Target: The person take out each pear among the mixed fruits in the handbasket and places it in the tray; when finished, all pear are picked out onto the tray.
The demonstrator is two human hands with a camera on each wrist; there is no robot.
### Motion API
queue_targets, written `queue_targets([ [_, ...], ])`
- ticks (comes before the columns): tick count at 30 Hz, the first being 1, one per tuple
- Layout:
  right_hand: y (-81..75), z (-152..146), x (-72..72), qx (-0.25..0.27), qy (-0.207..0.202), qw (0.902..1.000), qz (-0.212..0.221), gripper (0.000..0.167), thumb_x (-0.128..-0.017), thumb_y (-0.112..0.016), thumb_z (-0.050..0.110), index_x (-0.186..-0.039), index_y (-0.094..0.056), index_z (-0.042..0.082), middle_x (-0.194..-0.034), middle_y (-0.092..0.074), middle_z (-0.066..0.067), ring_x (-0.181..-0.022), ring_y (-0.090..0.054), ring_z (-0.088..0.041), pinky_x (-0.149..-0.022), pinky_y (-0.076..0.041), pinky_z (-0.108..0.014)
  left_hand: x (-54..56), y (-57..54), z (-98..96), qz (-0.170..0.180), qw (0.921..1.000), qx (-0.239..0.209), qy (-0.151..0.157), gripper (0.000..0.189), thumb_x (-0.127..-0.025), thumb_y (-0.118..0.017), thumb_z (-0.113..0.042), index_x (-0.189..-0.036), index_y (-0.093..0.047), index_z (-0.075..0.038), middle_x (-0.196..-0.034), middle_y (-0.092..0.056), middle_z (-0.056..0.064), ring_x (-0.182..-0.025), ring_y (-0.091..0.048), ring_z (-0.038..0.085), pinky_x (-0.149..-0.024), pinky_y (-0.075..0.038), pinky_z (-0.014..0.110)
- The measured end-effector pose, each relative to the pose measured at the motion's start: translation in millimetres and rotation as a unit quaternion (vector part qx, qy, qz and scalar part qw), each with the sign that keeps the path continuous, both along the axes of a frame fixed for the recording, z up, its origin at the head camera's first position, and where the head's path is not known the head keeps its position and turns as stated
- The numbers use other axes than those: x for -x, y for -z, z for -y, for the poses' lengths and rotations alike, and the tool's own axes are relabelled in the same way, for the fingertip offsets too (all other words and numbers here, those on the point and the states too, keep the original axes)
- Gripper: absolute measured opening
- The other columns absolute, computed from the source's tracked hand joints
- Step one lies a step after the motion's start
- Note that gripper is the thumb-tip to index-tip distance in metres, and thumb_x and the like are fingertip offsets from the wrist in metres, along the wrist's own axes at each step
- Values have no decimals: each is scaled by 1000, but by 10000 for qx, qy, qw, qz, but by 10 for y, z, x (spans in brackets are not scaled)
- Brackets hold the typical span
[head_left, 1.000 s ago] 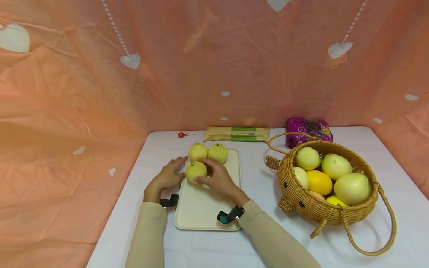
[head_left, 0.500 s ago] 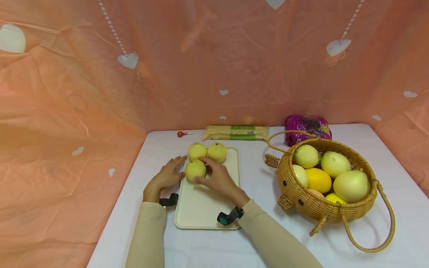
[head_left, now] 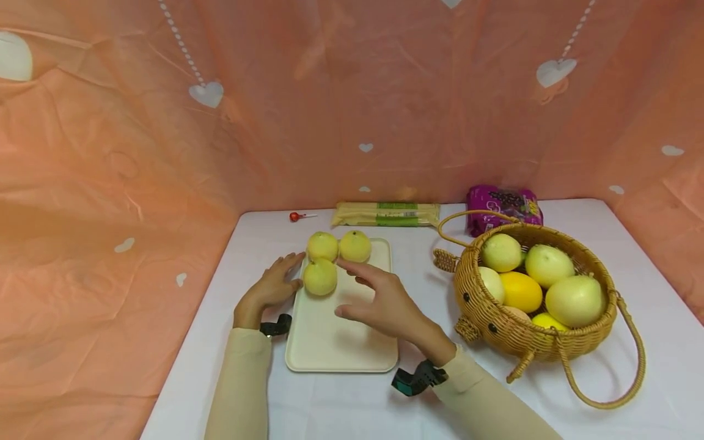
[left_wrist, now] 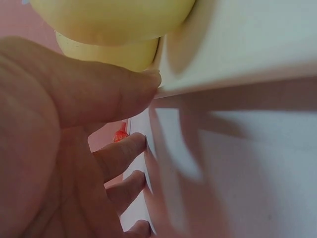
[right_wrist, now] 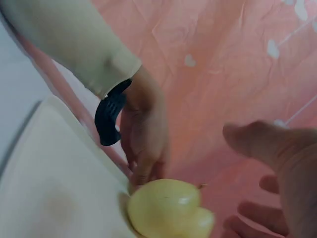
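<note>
Three round yellow-green pears sit on the cream tray (head_left: 343,351): a front pear (head_left: 320,278), a back-left pear (head_left: 322,246) and a back-right pear (head_left: 355,246). My left hand (head_left: 271,288) rests by the tray's left edge, fingers stretched forward. In the left wrist view its thumb (left_wrist: 104,91) lies against the tray rim, just below the pears. Over the tray, right of the front pear, my right hand (head_left: 390,305) holds nothing, thumb and fingers spread. The right wrist view shows a gap between this hand (right_wrist: 290,173) and the nearest pear (right_wrist: 163,206).
A wicker pig-shaped basket (head_left: 528,348) with several pale green and yellow fruits stands right of the tray. Along the back lie a lollipop (head_left: 295,217), a long yellow-green packet (head_left: 385,214) and a purple package (head_left: 503,208). A patterned orange cloth hangs behind the table.
My right hand has let go of the front pear and moved right and toward me, its fingers spreading. The pear stays on the tray; my left hand keeps its place.
</note>
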State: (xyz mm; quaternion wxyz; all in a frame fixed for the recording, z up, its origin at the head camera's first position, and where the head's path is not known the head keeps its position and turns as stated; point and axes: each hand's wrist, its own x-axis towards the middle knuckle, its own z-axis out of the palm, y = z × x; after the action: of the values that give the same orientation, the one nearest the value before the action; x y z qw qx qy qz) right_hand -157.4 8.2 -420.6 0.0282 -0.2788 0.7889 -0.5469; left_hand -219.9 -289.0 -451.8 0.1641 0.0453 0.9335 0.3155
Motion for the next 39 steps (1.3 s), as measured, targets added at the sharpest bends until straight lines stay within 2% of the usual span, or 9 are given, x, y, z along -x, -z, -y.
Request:
queue_targets([
  [8, -259, -692, -389, 517, -725, 9959, 148, 73, -90, -92, 13, -156, -61, 15, -158, -63, -4, -143, -64, -26, -121, -50, -31, 11, 3, 8, 29, 10000, -26, 27, 71, -107, -58, -13, -173, -32, -12, -181, -19, 25, -170, -4, 50, -136, 2, 69],
  [14, -486, -1274, -607, 519, -833, 9951, -100, 75, -89, -89, -1, -157, -60, 10, -162, -60, -7, -145, -62, -17, -119, -50, -25, 17, -4, 21, -34, 10000, 45, 74, 71, -107, -58, -13, -173, -32, -9, -181, -19, 27, -169, -4, 52, -134, 2, 72],
  [20, -635, -1896, -594, 186, -367, 9988, -269, 79, -83, -84, -18, -155, -58, 1, -158, -64, -8, -142, -64, -10, -113, -52, -19, 18, -9, 50, -132, 9998, 80, 144, 72, -105, -59, -13, -172, -33, -6, -179, -20, 30, -167, -6, 56, -132, 0, 76],
  [23, -693, -2158, -563, -309, 79, 9988, -383, 77, -83, -85, -16, -153, -61, 5, -154, -66, -2, -135, -66, -4, -108, -53, -14, -4, -33, 66, -136, 9998, 94, 145, 73, -104, -59, -13, -171, -33, -6, -179, -20, 31, -167, -6, 57, -131, -1, 78],
  [26, -743, -2378, -500, -842, 425, 9939, -566, 75, -82, -88, -12, -151, -65, 11, -148, -70, 3, -127, -69, 1, -103, -54, -10, -13, -38, 79, -154, 9997, 102, 130, 73, -103, -59, -13, -171, -33, -6, -178, -20, 32, -166, -6, 58, -130, -1, 79],
  [32, -753, -2807, -355, -2069, 742, 9732, -679, 73, -81, -96, 6, -147, -69, 22, -136, -73, 19, -120, -66, 12, -94, -52, -5, -11, -5, 79, -36, 9999, 19, 130, 73, -104, -57, -13, -172, -31, -6, -180, -17, 31, -167, -3, 57, -131, 2, 78],
  [34, -753, -2917, -307, -2624, 829, 9586, -738, 71, -80, -98, 15, -145, -70, 24, -136, -74, 15, -118, -67, 11, -91, -54, -7, -7, -1, 65, -41, 9999, -10, 158, 73, -104, -57, -13, -172, -31, -6, -179, -17, 31, -167, -3, 57, -130, 3, 79],
  [37, -770, -3025, -228, -3380, 909, 9322, -927, 68, -77, -101, 27, -140, -74, 24, -133, -78, 2, -113, -74, -3, -87, -58, -15, 7, 3, 37, -144, 9997, 10, 210, 73, -104, -58, -13, -171, -32, -5, -178, -19, 32, -166, -5, 58, -130, 1, 80],
  [39, -789, -3064, -186, -3748, 893, 9171, -1027, 65, -76, -101, 33, -136, -77, 25, -130, -80, 0, -110, -75, -11, -86, -59, -19, 16, 5, 15, -176, 9996, 11, 228, 73, -103, -59, -12, -171, -33, -5, -178, -20, 33, -166, -6, 58, -130, 0, 80],
])
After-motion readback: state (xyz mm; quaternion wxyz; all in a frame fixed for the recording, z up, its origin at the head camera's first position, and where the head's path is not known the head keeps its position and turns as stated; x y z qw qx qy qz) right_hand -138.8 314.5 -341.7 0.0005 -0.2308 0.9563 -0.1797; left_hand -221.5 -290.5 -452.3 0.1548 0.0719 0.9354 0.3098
